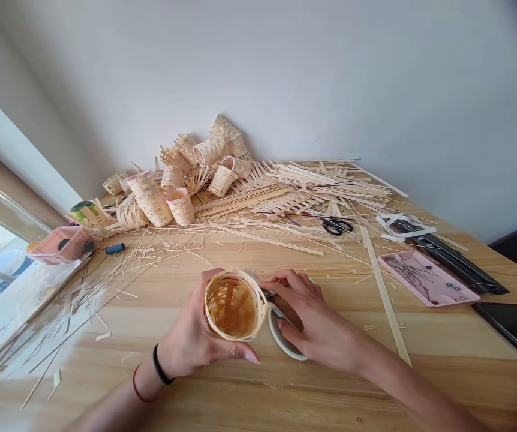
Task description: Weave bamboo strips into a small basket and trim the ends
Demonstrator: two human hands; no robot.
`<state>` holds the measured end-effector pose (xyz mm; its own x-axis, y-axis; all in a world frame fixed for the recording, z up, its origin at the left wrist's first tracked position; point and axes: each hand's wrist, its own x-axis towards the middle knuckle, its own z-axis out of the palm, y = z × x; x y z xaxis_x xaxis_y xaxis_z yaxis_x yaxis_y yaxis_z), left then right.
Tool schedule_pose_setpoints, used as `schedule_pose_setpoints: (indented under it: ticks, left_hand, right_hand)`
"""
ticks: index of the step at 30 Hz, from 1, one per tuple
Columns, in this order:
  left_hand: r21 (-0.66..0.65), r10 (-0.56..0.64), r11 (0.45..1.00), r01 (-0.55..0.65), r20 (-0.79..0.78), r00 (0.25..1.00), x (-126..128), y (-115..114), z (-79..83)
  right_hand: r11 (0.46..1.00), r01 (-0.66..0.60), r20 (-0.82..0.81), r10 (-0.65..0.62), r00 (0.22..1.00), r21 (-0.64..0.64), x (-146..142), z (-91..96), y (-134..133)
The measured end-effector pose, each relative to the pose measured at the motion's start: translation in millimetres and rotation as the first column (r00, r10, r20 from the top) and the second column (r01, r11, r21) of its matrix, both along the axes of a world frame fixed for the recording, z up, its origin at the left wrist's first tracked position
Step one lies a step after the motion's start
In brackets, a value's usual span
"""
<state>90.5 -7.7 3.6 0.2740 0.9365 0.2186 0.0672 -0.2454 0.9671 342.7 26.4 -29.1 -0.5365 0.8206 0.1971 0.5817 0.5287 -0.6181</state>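
Note:
My left hand is wrapped around a small woven basket of pale wood strips. Its round mouth tilts up toward me, and the woven inside shows down to the bottom. In my right hand is a pair of scissors with pale handles, the fingers closed about them. The pivot end of the scissors is at the right side of the basket's rim; the blades are mostly hidden, so I cannot tell whether they touch the weave.
Several woven baskets are heaped at the back left, beside piled wood strips. Black-handled scissors lie in front. Rightward are a pink tray of pins, a black tool and a dark phone-like slab. A pink box stands left.

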Motion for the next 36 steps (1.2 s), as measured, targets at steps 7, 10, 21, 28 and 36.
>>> schedule_pose_setpoints:
  ticks: [7, 10, 21, 28, 36]
  left_hand:
    - [0.061, -0.011, 0.998, 0.010, 0.021, 1.000, 4, -5, -3.3]
    - [0.129, -0.084, 0.988, 0.085, -0.018, 0.996, 6, -9, -6.2]
    - [0.149, -0.202, 0.966, 0.213, -0.080, 0.976, 8, -15, -2.6]
    - [0.250, -0.230, 0.939, 0.236, -0.052, 0.972, 9, -12, -6.4]
    - [0.087, -0.288, 0.955, 0.283, 0.057, 0.956, 9, -14, -0.6]
  right_hand:
    - [0.985, -0.165, -0.239, 0.150, 0.959, -0.044, -7, 21.3, -13]
    - [0.960, -0.278, -0.310, 0.259, 0.915, -0.019, -15, 25.6, -20]
    - [0.953, -0.297, -0.374, 0.298, 0.878, 0.062, -17, 18.9, -27]
    - [0.959, -0.280, -0.402, 0.275, 0.874, 0.047, -17, 10.9, -29]
    - [0.914, -0.396, -0.494, 0.306, 0.814, -0.087, -24, 28.2, -24]
